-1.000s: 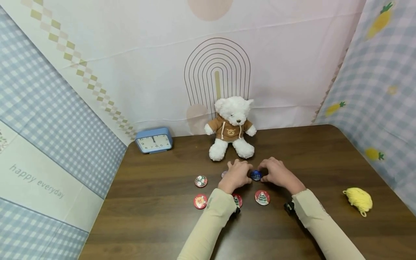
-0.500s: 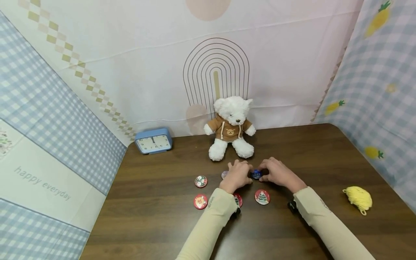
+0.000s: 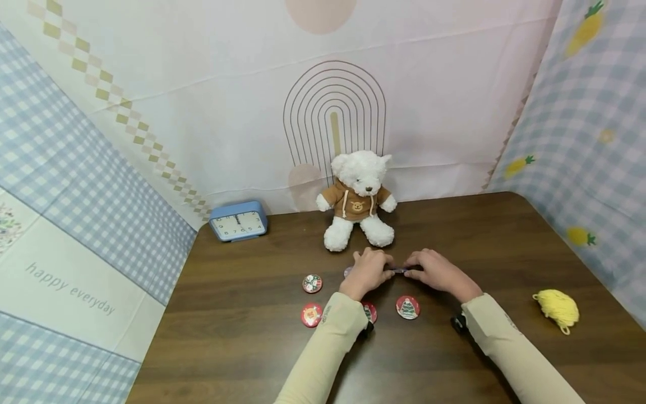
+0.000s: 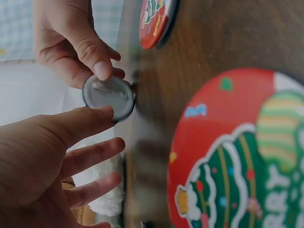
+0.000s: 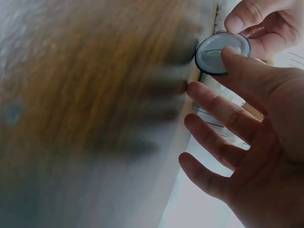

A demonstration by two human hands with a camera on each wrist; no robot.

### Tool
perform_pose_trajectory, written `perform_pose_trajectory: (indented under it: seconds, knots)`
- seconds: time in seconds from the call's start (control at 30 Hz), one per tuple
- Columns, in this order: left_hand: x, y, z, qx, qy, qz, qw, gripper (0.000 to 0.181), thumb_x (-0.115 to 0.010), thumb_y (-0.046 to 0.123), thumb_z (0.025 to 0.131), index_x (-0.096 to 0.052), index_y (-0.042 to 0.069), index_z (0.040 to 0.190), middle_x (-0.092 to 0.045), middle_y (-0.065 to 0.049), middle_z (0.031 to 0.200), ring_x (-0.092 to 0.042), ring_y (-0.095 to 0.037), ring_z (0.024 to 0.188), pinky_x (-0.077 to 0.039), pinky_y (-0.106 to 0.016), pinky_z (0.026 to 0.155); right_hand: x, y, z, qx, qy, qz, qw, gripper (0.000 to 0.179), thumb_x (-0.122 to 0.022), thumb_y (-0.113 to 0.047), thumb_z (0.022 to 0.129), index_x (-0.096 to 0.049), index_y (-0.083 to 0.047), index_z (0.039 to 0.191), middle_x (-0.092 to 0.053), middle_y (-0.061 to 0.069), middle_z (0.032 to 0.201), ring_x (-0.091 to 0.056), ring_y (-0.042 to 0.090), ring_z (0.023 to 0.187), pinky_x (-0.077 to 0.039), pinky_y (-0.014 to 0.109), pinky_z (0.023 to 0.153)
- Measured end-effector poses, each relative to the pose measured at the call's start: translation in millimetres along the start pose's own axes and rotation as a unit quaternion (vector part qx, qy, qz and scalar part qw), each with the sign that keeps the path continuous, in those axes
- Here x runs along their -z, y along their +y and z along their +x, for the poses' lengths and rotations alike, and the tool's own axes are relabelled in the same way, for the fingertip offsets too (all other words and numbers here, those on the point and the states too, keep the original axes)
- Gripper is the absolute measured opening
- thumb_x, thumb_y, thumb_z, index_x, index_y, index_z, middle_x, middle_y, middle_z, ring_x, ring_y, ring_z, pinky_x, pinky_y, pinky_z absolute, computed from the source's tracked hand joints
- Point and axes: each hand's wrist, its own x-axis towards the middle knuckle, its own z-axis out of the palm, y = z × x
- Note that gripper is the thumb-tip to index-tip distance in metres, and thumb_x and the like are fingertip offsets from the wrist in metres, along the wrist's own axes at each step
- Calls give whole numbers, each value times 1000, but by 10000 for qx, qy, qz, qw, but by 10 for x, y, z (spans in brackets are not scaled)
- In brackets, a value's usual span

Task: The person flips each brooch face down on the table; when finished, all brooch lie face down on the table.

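Note:
Both hands pinch a round pin-back button badge [image 3: 398,271] between thumb and fingers, my left hand [image 3: 368,270] at one side and my right hand [image 3: 434,270] at the other. In the head view it stands nearly edge-on, in front of the teddy bear. Its silvery back with a pin [image 5: 212,51] faces the right wrist camera. The other fingers of the right hand [image 5: 266,128] spread away from it. Below the hands lie a red tree badge [image 3: 407,307] and another red tree badge [image 3: 370,312], partly covered by the left arm. A pale purple badge [image 3: 347,271] is mostly hidden behind the left hand.
Left of the hands lie a badge with white figures [image 3: 312,283] and a red badge [image 3: 311,315]. A white teddy bear [image 3: 358,202] in a brown hoodie sits against the back cloth. A blue clock [image 3: 239,221] stands back left; yellow yarn [image 3: 556,308] lies at right.
The badge between the hands has turned from showing its blue face to lying edge-on to the head camera. The right hand has shifted slightly; the left hand has hardly moved.

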Motion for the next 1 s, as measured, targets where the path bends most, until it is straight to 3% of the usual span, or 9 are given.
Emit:
perform_pose_trajectory:
  seconds: [0.23, 0.43, 0.53, 0.73, 1.0]
  knots:
    - [-6, 34, 20, -25, -83, -314, 9995, 10, -74, 30, 93, -74, 23, 100, -70, 9, 97, -58, -21, 99, -36, -49, 90, -27, 34, 0, 75, 125, 112, 9998, 10, -75, -6, 89, -73, -13, 82, -68, -4, 86, -62, 15, 79, -51, 41, 73]
    - [-22, 108, 60, -58, 71, -532, 9985, 17, -77, 24, 91, -69, 19, 105, -65, 9, 88, -59, -14, 90, -35, -43, 88, -58, 10, 7, -215, 59, 315, 9993, 19, -73, -7, 91, -66, -16, 76, -57, -9, 71, -49, 10, 66, -44, 32, 64]
    - [-35, 130, 71, 33, 153, -567, 9983, 17, -77, 19, 89, -68, 19, 103, -62, 10, 83, -59, -12, 87, -35, -42, 89, -64, -5, 2, -394, 68, 428, 9983, 15, -72, -5, 90, -68, -14, 79, -59, -9, 71, -49, 9, 65, -44, 30, 63]
    - [-85, 151, 76, 128, 139, -477, 9987, 22, -80, 14, 83, -65, 19, 99, -58, 10, 76, -59, -12, 81, -37, -43, 87, -72, -31, -18, -674, 313, 634, 9952, 13, -72, 2, 81, -66, -8, 86, -59, -6, 71, -50, 8, 63, -44, 29, 61]
    - [-103, 195, 52, 262, 85, -31, 9996, 20, -80, 20, 85, -64, 19, 96, -64, 4, 90, -59, -20, 91, -38, -50, 89, -93, -59, -16, -847, 373, 485, 9945, 21, -80, -1, 79, -62, -10, 86, -59, -6, 72, -51, 10, 64, -45, 32, 63]
